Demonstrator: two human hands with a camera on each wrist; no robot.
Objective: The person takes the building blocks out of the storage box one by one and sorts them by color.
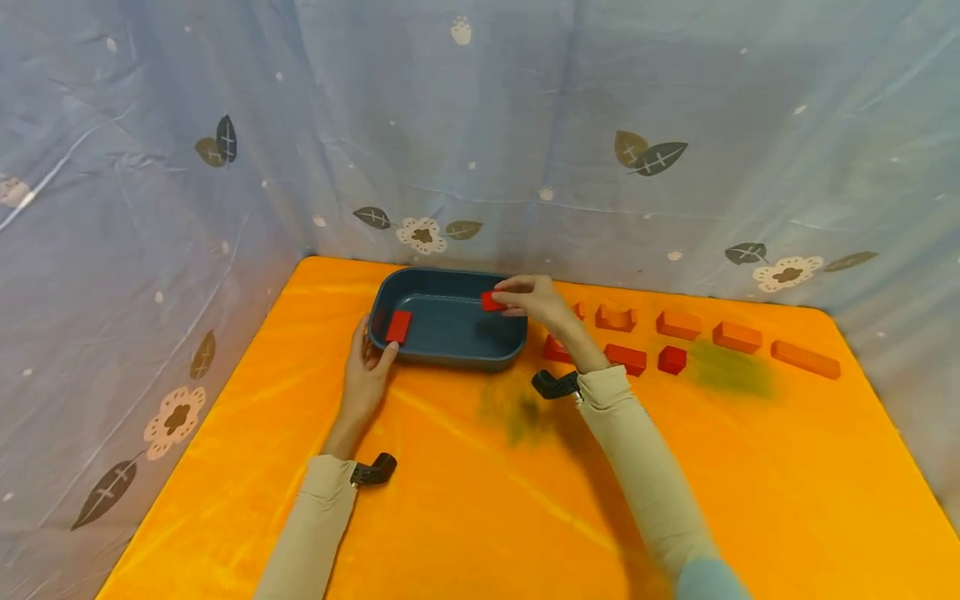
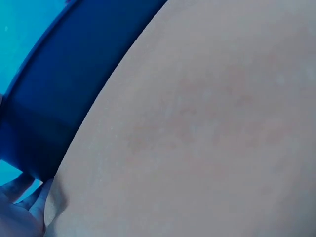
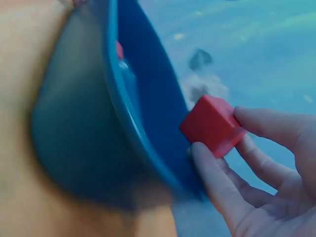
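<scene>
A dark blue rectangular dish with rounded corners stands on the orange cloth. At its near left corner my left hand grips the wall, thumb at the front side and fingers round the left side. One flat red block lies in the dish's left end. Above the right end, my right hand pinches a red block between thumb and fingers. The right wrist view shows this block beside the dish's rim. In the left wrist view, only fingertips and the blue wall show.
To the right of the dish lie two rows of blocks: orange ones behind, including an arched block and a long bar, and red ones in front, including a cube. My right forearm partly covers some. A patterned curtain hangs behind.
</scene>
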